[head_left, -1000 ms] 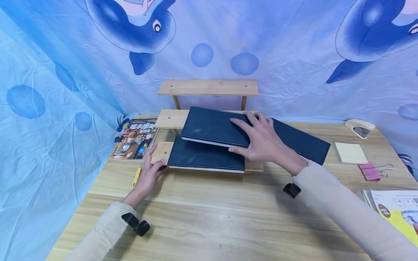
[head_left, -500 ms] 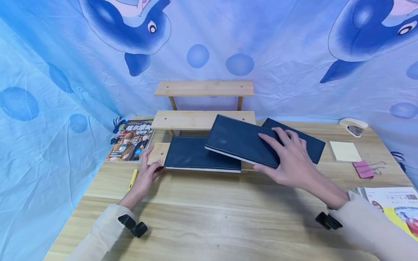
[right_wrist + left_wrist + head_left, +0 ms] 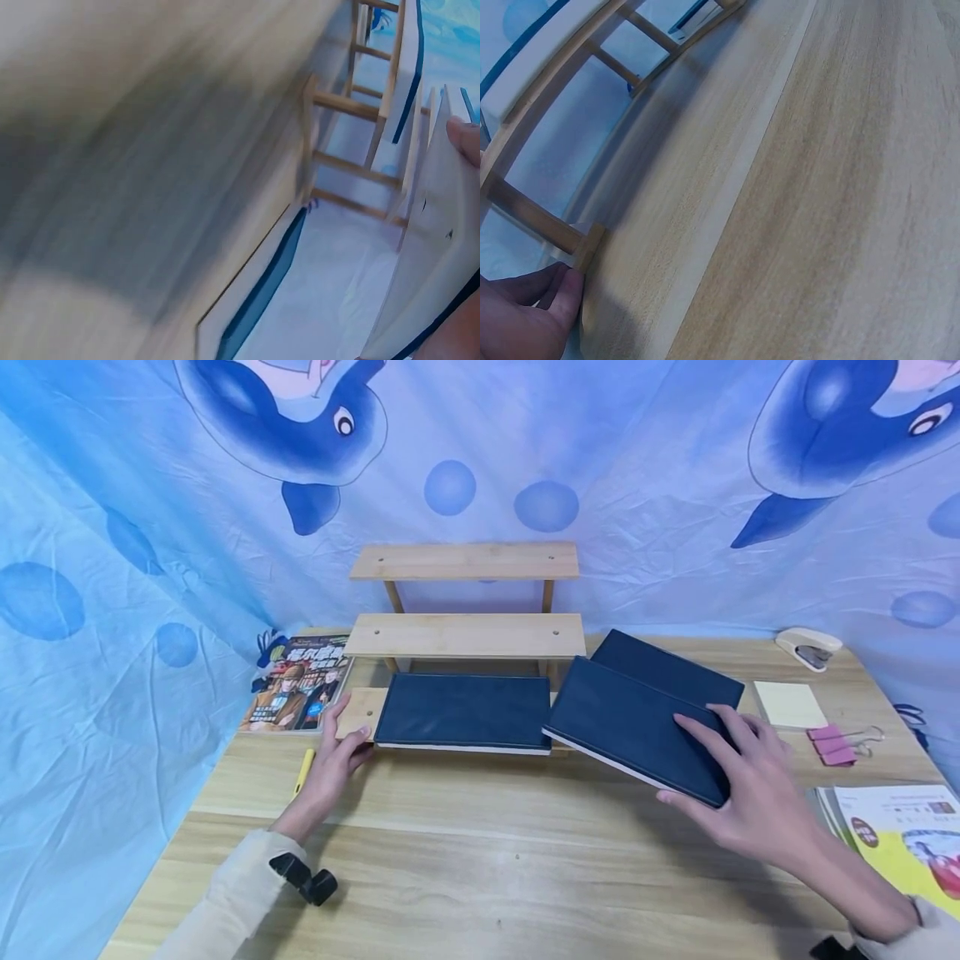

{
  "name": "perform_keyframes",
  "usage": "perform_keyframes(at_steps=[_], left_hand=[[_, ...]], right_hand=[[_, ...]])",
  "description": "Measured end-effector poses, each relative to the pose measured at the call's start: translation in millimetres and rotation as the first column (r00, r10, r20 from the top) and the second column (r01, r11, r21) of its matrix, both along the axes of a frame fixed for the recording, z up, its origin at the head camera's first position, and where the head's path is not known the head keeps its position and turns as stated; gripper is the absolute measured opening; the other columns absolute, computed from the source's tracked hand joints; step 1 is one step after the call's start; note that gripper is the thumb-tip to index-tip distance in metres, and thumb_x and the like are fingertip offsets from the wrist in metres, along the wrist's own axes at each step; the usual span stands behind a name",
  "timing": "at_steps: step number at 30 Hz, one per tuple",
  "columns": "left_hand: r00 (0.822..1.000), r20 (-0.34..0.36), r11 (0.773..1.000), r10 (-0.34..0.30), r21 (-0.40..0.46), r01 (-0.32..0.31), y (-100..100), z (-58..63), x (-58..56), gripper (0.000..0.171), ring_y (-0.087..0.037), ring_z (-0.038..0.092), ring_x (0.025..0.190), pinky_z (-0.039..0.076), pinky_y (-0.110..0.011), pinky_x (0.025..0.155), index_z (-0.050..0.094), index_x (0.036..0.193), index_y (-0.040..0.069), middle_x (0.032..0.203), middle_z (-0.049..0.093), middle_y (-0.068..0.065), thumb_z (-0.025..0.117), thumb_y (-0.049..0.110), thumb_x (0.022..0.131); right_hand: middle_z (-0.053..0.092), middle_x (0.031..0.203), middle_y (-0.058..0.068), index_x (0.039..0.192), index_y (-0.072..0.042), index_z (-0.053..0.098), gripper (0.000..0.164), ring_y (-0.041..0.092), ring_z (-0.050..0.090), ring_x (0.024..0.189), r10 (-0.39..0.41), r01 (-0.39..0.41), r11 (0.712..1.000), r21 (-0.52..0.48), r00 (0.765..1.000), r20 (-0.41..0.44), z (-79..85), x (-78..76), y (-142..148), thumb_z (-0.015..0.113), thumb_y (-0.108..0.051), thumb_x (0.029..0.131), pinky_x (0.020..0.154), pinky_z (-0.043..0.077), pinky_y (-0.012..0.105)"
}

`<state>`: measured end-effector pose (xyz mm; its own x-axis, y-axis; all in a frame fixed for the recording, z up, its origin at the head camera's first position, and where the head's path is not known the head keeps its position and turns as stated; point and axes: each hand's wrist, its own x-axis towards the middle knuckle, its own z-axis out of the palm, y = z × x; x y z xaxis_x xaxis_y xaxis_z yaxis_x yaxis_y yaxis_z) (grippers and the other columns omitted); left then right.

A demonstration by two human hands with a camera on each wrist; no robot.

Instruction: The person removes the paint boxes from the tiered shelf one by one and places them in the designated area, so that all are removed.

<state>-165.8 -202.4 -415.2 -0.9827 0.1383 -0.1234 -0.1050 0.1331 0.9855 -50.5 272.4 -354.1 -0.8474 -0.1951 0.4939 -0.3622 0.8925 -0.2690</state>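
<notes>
In the head view my right hand [image 3: 765, 793] holds a dark blue hardcover notebook [image 3: 637, 727] by its right end, thumb at the front edge and fingers on the cover. Raised above the table, this notebook overlaps a second one [image 3: 667, 664] that lies right of the rack. Its white page edges [image 3: 427, 240] face the right wrist view. A third dark blue notebook [image 3: 465, 712] lies flat on the lowest shelf of a three-tier wooden rack [image 3: 465, 635]. My left hand [image 3: 333, 768] grips that shelf's left end; the left wrist view shows its fingers [image 3: 566, 296] by the rack's foot.
Left of the rack lie a magazine [image 3: 296, 685] and a yellow pen-like item [image 3: 303, 771]. To the right are a stapler [image 3: 808, 647], a sticky-note pad [image 3: 790, 705], a pink binder clip [image 3: 832, 745] and a stack of books [image 3: 900, 827]. A blue curtain [image 3: 480, 435] hangs behind.
My right hand has carried its notebook from above the rack rightward and toward me, uncovering the notebook on the lowest shelf. My left hand has stayed at the shelf's end.
</notes>
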Motion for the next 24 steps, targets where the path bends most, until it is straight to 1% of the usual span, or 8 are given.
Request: perform_keyframes(at_steps=[5, 8, 10, 12, 15, 19, 21, 24], left_hand=[[1.000, -0.002, 1.000, -0.004, 0.004, 0.004, 0.5, 0.1, 0.3, 0.062, -0.034, 0.034, 0.125, 0.032, -0.045, 0.103, 0.004, 0.142, 0.039, 0.145, 0.007, -0.016, 0.044, 0.033, 0.095], [1.000, 0.004, 1.000, -0.005, 0.000, 0.005, 0.1, 0.0, 0.1, 0.062, -0.033, 0.033, 0.125, 0.032, -0.046, 0.103, 0.003, 0.142, 0.039, 0.145, 0.007, -0.016, 0.044, 0.034, 0.095], [1.000, 0.003, 1.000, -0.005, -0.002, 0.005, 0.2, 0.7, 0.5, 0.063, -0.033, 0.033, 0.125, 0.031, -0.047, 0.103, 0.002, 0.142, 0.037, 0.145, 0.006, -0.016, 0.044, 0.034, 0.095], [1.000, 0.002, 1.000, -0.002, -0.011, 0.002, -0.4, 1.0, 0.7, 0.065, -0.033, 0.034, 0.125, 0.032, -0.047, 0.103, 0.001, 0.143, 0.034, 0.145, 0.007, -0.017, 0.044, 0.034, 0.095], [1.000, -0.004, 1.000, 0.003, -0.017, -0.003, -0.4, 1.2, 1.1, 0.065, -0.032, 0.035, 0.124, 0.033, -0.045, 0.103, 0.001, 0.143, 0.034, 0.144, 0.009, -0.017, 0.044, 0.034, 0.095], [1.000, -0.014, 1.000, 0.008, -0.013, -0.008, 0.0, 0.6, 0.9, 0.065, -0.033, 0.036, 0.123, 0.034, -0.044, 0.102, 0.003, 0.143, 0.033, 0.145, 0.006, -0.015, 0.045, 0.033, 0.094], [1.000, -0.018, 1.000, 0.006, -0.013, -0.006, 0.4, 0.7, 1.1, 0.065, -0.033, 0.036, 0.123, 0.034, -0.044, 0.102, 0.003, 0.143, 0.033, 0.145, 0.004, -0.013, 0.045, 0.033, 0.094], [1.000, -0.014, 1.000, 0.000, -0.011, 0.000, 0.8, 1.4, 1.9, 0.065, -0.033, 0.035, 0.124, 0.033, -0.045, 0.102, 0.002, 0.143, 0.034, 0.145, 0.005, -0.014, 0.045, 0.033, 0.095]], right_hand=[[0.041, 0.127, 0.022, 0.129, -0.020, 0.050, 0.088, 0.047, 0.035, 0.105, -0.044, 0.044, 0.999, -0.019, 0.999, 0.017, -6.7, 15.5, 16.6, 0.080, -0.049, 0.052, 0.078, 0.027, 0.061], [0.040, 0.127, 0.023, 0.130, -0.020, 0.049, 0.090, 0.044, 0.034, 0.105, -0.067, 0.067, 0.997, -0.021, 0.997, 0.027, -12.0, 21.0, 26.6, 0.080, -0.050, 0.051, 0.078, 0.027, 0.060], [0.040, 0.127, 0.024, 0.130, -0.019, 0.049, 0.090, 0.045, 0.033, 0.106, -0.074, 0.075, 0.997, -0.026, 0.997, 0.029, -15.9, 22.8, 32.3, 0.081, -0.049, 0.050, 0.079, 0.025, 0.062], [0.041, 0.126, 0.023, 0.130, -0.019, 0.049, 0.091, 0.045, 0.032, 0.107, -0.077, 0.078, 0.997, -0.026, 0.996, 0.034, -20.3, 23.3, 37.5, 0.081, -0.048, 0.051, 0.079, 0.024, 0.063], [0.041, 0.125, 0.022, 0.130, -0.019, 0.049, 0.090, 0.046, 0.031, 0.108, -0.076, 0.078, 0.996, -0.036, 0.996, 0.047, -28.4, 22.9, 44.0, 0.081, -0.047, 0.051, 0.082, 0.022, 0.065], [0.042, 0.124, 0.021, 0.130, -0.019, 0.049, 0.088, 0.045, 0.033, 0.105, -0.066, 0.068, 0.997, -0.037, 0.996, 0.058, -40.8, 19.8, 52.6, 0.081, -0.046, 0.052, 0.083, 0.023, 0.063], [0.042, 0.124, 0.021, 0.130, -0.018, 0.049, 0.088, 0.045, 0.034, 0.104, -0.064, 0.065, 0.998, -0.020, 0.996, 0.057, -46.3, 18.1, 56.4, 0.081, -0.047, 0.052, 0.080, 0.025, 0.060], [0.042, 0.124, 0.019, 0.129, -0.019, 0.050, 0.088, 0.045, 0.035, 0.104, -0.072, 0.071, 0.997, 0.029, 0.996, 0.057, -53.6, 14.6, 60.9, 0.079, -0.051, 0.053, 0.077, 0.027, 0.060]])
